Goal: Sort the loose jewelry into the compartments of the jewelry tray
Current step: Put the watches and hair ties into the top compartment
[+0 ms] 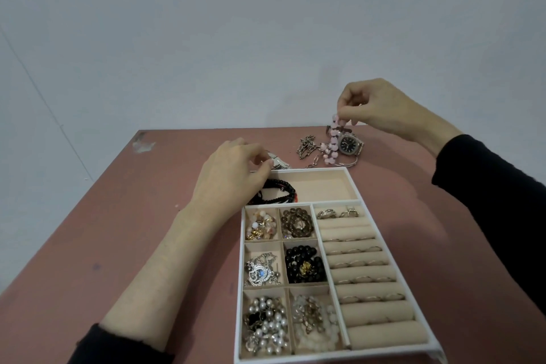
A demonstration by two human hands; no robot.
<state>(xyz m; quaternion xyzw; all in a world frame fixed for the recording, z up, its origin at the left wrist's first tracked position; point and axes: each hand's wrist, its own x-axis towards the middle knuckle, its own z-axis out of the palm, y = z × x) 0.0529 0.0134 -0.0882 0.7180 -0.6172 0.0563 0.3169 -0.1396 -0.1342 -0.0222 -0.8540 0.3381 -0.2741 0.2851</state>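
Note:
A white jewelry tray (pixel 367 196) with beige lining lies on the table in front of me. Its six small left compartments hold beads, pearls and pendants; several rings sit in the ring rolls (pixel 359 257) at right. A black bead bracelet (pixel 277 190) lies in the long far compartment. My left hand (pixel 233 174) hovers over that compartment's left end, fingertips curled near a silver clasp piece (pixel 277 161); whether it holds it is unclear. My right hand (pixel 381 106) pinches a pink bead bracelet (pixel 332 142), lifted above the loose pile.
Beyond the tray lie a silver wristwatch (pixel 348 143) with a dark dial, a silver link chain (pixel 307 146) and a thin chain. The reddish-brown table (pixel 118 245) ends at a pale wall just behind the pile.

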